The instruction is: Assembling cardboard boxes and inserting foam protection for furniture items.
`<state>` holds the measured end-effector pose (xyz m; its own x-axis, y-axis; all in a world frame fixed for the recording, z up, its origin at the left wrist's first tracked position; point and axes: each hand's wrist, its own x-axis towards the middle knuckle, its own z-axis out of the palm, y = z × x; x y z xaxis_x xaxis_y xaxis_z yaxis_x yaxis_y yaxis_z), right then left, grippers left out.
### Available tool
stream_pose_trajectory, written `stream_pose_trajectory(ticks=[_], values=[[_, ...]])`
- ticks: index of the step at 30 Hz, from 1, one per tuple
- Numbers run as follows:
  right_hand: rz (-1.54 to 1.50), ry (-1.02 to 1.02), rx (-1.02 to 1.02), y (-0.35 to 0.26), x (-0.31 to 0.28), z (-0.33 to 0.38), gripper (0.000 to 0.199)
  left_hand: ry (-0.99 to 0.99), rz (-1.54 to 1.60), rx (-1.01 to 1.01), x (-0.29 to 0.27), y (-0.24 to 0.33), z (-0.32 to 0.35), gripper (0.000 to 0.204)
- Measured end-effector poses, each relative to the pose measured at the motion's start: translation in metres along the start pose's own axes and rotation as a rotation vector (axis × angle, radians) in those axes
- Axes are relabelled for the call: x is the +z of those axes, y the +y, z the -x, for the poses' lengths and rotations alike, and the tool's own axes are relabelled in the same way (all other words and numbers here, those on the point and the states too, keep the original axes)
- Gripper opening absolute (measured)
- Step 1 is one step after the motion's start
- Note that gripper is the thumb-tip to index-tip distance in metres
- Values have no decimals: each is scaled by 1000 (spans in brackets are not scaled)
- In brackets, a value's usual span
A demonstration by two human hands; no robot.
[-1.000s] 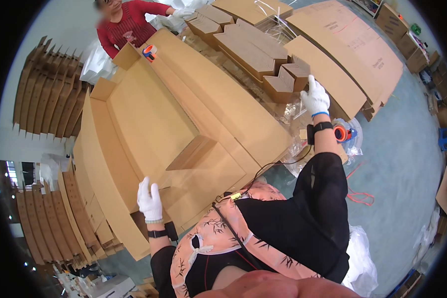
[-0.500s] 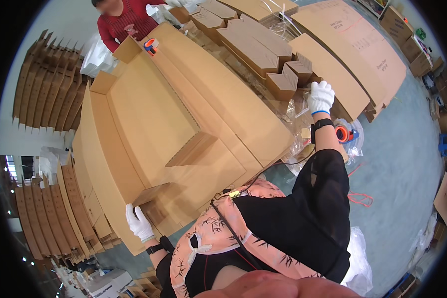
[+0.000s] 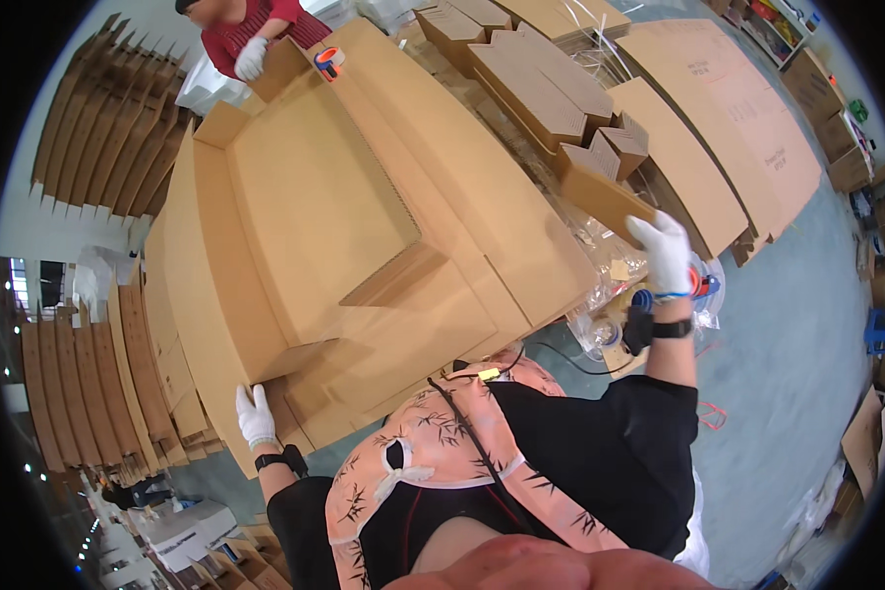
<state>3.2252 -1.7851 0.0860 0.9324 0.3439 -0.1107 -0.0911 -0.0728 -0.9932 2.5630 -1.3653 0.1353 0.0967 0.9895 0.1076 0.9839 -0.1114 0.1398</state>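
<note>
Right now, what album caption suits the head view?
White-gloved right hand grips a cardboard strip; left hand at an open carton.

The white-gloved left grip (image 3: pixel 256 418) has its fingers (image 3: pixel 245 403) extended and parted, tips pointing forward. Just behind it come the left wrist (image 3: pixel 264 449) and bare left forearm (image 3: pixel 276 479), then a black left sleeve (image 3: pixel 300 516), slanting back toward the torso. Well to the right of that grip and farther forward, the gloved right grip (image 3: pixel 663 254) has bent fingers gathered in a hold, directed forward and leftward. Directly behind it lie the right wrist (image 3: pixel 671 312), bare right forearm (image 3: pixel 672 364) and black right sleeve (image 3: pixel 649 433).
</note>
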Motion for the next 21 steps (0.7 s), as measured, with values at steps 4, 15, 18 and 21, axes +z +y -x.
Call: stream_pose_trajectory(ticks=[4,15,18,21], values=[[-318,-157,244,77,122,-9,31,-15,-90,4,5,0,-3,75],[425,-240,124,49,364,20,42,-96,5,76,-34,-62,8,72],[604,-188,-169,26,336,51,38,-148,25,94,-42,-73,26,74],[295,-152,-400,21,283,62,27,-223,80,103,-56,-80,36,71]])
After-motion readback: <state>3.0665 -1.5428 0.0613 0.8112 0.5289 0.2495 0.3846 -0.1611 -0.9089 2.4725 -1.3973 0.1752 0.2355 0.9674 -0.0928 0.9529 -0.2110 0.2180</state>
